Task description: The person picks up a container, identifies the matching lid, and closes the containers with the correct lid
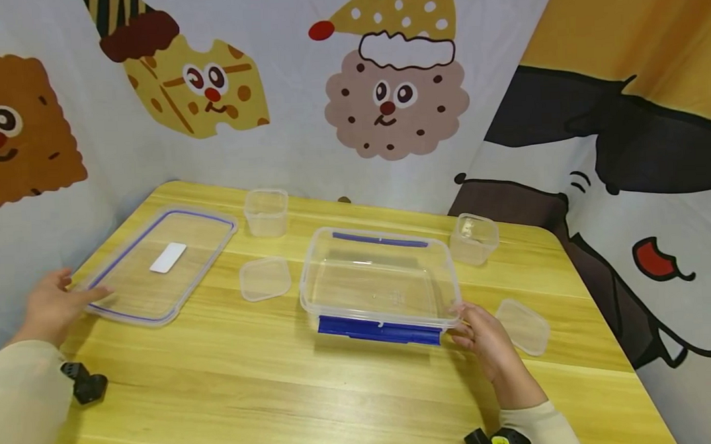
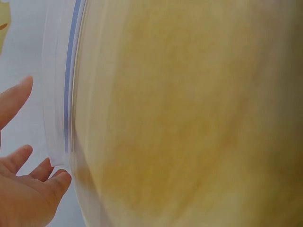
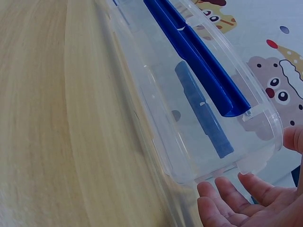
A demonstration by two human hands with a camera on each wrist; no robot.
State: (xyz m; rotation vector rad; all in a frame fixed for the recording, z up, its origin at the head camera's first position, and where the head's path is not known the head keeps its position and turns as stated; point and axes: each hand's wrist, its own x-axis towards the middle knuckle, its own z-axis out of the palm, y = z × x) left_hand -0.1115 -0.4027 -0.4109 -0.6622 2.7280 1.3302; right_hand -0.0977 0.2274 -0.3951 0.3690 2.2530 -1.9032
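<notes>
A large clear food container [image 1: 376, 281] with blue side latches sits open-topped mid-table. My right hand [image 1: 486, 339] grips its front right corner, thumb at the rim and fingers against the end wall, as the right wrist view shows of the container [image 3: 199, 94]. Its clear lid [image 1: 199, 255], with a blue seal and a white label, lies on the left. My left hand [image 1: 52, 308] is at the lid's front left corner, fingers spread. In the left wrist view, fingertips of the left hand [image 2: 33, 189] meet the lid's edge [image 2: 59, 118] while the thumb stands apart.
Small clear tubs stand at the back: one tub [image 1: 266, 216] behind the lid, another tub [image 1: 474, 240] right of the container. A small lid [image 1: 265, 279] lies left of the container, another small lid [image 1: 523, 327] beside my right hand. A printed curtain [image 1: 304, 145] hangs behind the table.
</notes>
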